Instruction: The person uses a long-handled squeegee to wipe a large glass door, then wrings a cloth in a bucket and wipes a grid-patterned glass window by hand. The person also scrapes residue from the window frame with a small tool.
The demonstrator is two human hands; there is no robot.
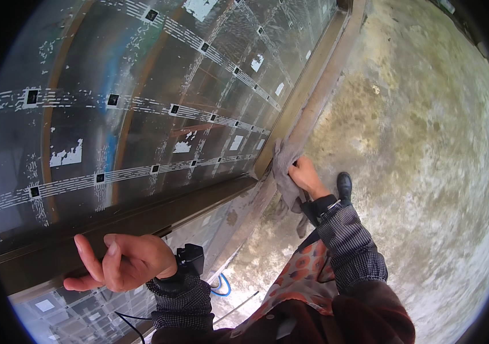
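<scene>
In my right hand (306, 175) is a bunched grey cloth (285, 167). The cloth lies against the ledge (311, 105) at the foot of a framed pane of glass (149, 129), close to the frame's corner, and its loose end hangs down. My left hand (128, 262) is raised in front of the brown frame bar (141, 215), empty, with its fingers apart and partly curled. Whether it touches the bar I cannot tell. The pane carries white dashed strips, black squares and torn white patches.
A second patterned pane (89, 314) stands at lower left. A blue hose (223, 286) and a thin rod (238, 306) lie on the stained concrete floor (399, 150). A black cable (130, 318) hangs near my left sleeve. My boot (344, 185) is beside the ledge.
</scene>
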